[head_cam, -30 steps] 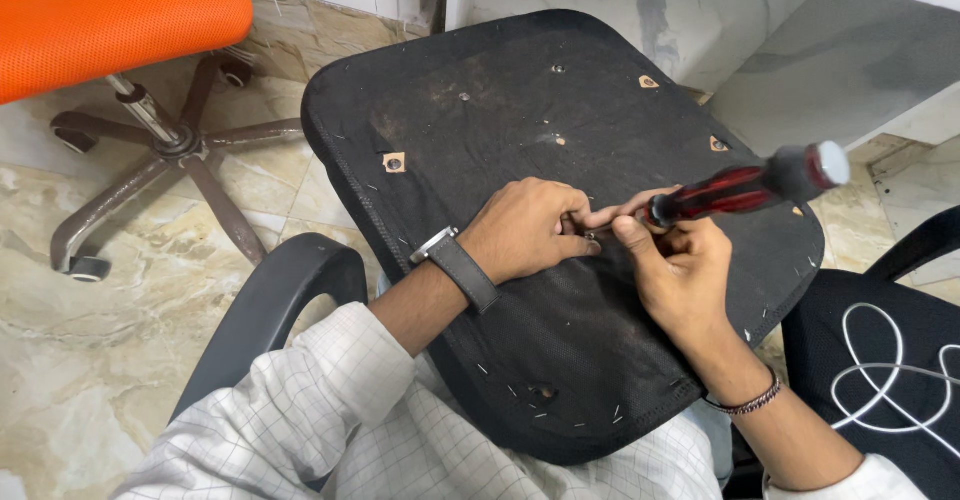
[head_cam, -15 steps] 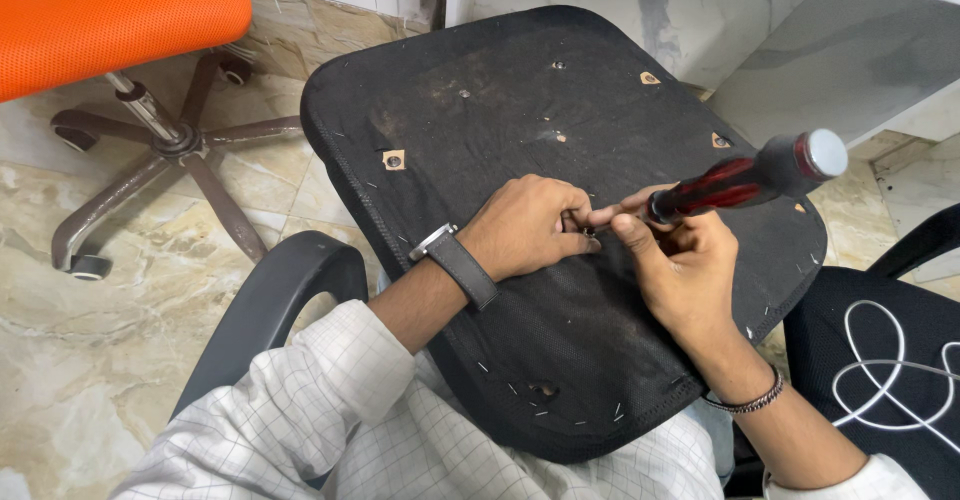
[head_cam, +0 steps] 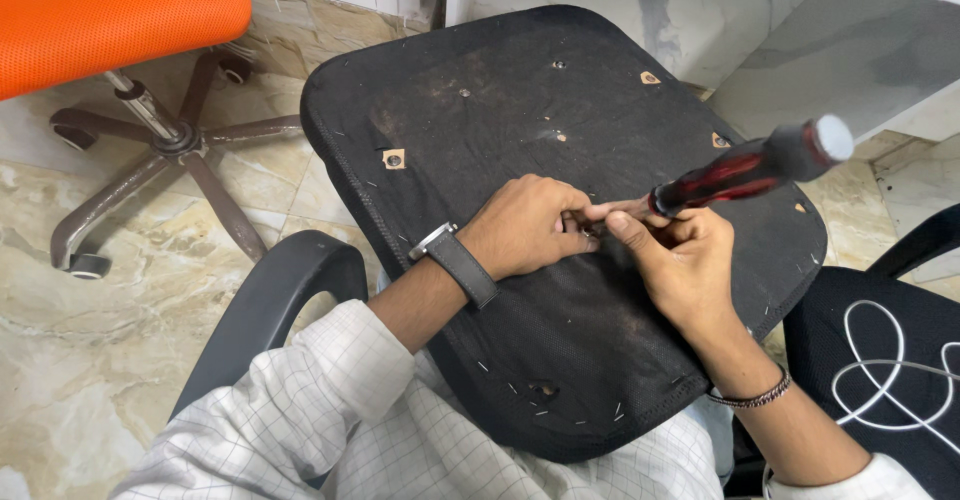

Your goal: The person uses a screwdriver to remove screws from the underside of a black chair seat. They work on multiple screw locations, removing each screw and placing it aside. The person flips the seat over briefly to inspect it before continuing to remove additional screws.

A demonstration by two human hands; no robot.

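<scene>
As my right hand point(head_cam: 680, 260) has tipped the gripped screwdriver point(head_cam: 750, 170) lower, my left hand point(head_cam: 530, 225) keeps pinching the screw on the seat point(head_cam: 480, 120), so driving continues.

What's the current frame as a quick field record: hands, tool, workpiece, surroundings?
left hand: fingers curled, pressed on the seat pan at the tool tip, wristwatch on the wrist
right hand: gripping the screwdriver near the base of its handle, bracelet on the wrist
screwdriver: red and black handle, grey cap, tilted up to the right; tip hidden between the fingers
seat pan: black fabric underside facing up, resting on the person's lap, staples along the edge, several screw holes
orange chair: upper left, star base on the marble floor
white cable: looped on a black seat, lower right
</scene>
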